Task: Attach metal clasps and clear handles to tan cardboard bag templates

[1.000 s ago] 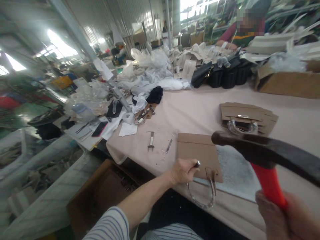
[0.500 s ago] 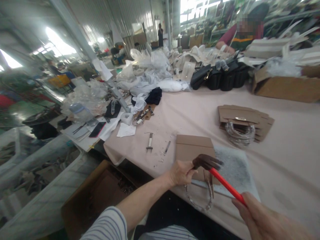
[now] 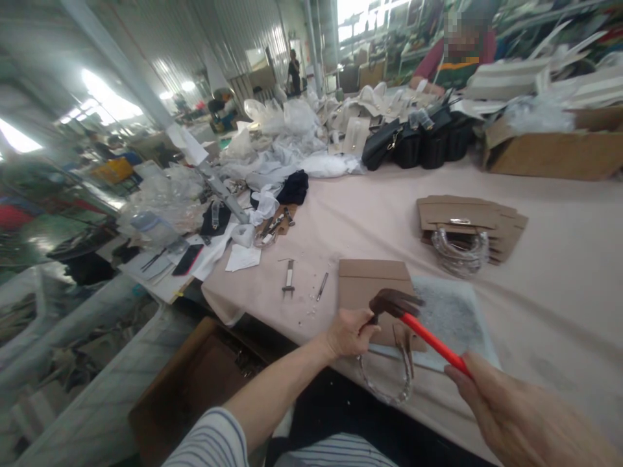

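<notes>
Head view: the left hand is curled up tight around a small dark tool, mostly hidden. This fist is over the flat brown bag piece, which lies on the table, partly over a gray mat. The right hand is wrapped around the red handle of a hammer. Its dark head is right by the left fist; I can't tell if they touch.

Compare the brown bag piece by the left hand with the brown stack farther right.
The bag piece lies singly, while the stack holds several, fanned out. The bag piece overlaps a grey-white slab; the stack rests on the pinkish cloth. Both are brown, with handles in clear wrapping.
</notes>
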Available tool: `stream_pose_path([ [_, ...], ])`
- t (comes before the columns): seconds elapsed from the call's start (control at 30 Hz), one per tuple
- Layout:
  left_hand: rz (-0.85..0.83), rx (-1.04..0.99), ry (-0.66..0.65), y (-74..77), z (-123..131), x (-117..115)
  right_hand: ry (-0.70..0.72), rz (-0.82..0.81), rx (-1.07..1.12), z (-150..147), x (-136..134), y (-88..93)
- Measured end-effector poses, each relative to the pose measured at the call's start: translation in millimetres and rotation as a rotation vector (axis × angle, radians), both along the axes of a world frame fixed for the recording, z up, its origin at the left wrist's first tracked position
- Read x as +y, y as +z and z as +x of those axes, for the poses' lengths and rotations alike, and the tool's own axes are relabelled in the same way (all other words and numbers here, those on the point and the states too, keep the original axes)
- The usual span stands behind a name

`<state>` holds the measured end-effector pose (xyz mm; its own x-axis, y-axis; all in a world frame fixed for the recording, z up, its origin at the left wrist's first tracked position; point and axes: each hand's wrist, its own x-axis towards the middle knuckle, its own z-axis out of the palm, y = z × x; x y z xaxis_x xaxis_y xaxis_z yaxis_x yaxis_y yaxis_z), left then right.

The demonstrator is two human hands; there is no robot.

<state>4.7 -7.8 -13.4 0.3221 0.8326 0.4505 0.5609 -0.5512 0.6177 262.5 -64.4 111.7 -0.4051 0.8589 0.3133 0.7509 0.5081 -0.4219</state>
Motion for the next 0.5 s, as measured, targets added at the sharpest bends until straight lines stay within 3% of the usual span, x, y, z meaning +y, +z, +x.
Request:
stream_pose_path([
  [0.1,-0.031,-0.055,-0.02,5.6,1,-1,-0.151,-0.147,0.094,14,11,-1.7],
  [0.2,-0.078,-0.118,-0.028,13.4,-1,-4,-0.324,-0.459,0.248,31,22,-9.6],
  [0.27,-0.12,-0.184,-0.007,18.9,-5,-8,-0.473,-0.713,0.422,46,23,-24.6],
  [0.33,-0.151,-0.248,0.023,24.3,-10,-12,-0.618,-0.865,0.607,65,19,-48.1],
  [0.43,-0.151,-0.26,0.051,30.4,-13,-16,-0.758,-0.883,0.616,100,13,-88.0],
  [0.5,-0.134,-0.212,0.053,31.7,-10,-16,-0.734,-0.657,0.328,117,13,-105.9],
])
